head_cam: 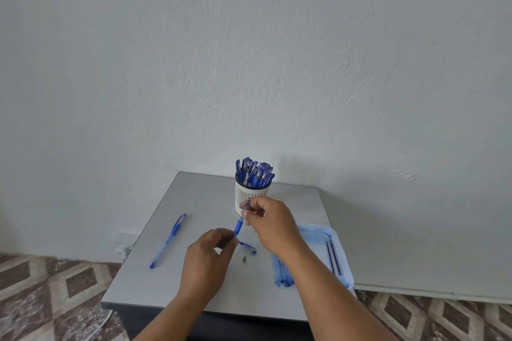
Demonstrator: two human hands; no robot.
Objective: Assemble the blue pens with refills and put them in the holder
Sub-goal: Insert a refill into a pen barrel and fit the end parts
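A blue pen barrel (pixel 238 225) hangs tilted above the table between both hands. My left hand (pixel 206 260) pinches its lower end, and my right hand (pixel 270 223) pinches its upper end just in front of the holder. The white slotted holder (pixel 243 198) stands at the back of the table, filled with several blue pens (pixel 255 173). A blue cap (pixel 248 247) and a small dark tip piece (pixel 245 259) lie on the table below the hands. An assembled blue pen (pixel 169 239) lies at the left.
A clear plastic tray (pixel 339 252) at the right holds several blue barrels (pixel 282 274) and dark refills (pixel 332 256). The grey table (pixel 155 279) stands against a white wall, with patterned floor on both sides. A white cable lies on the floor at the left.
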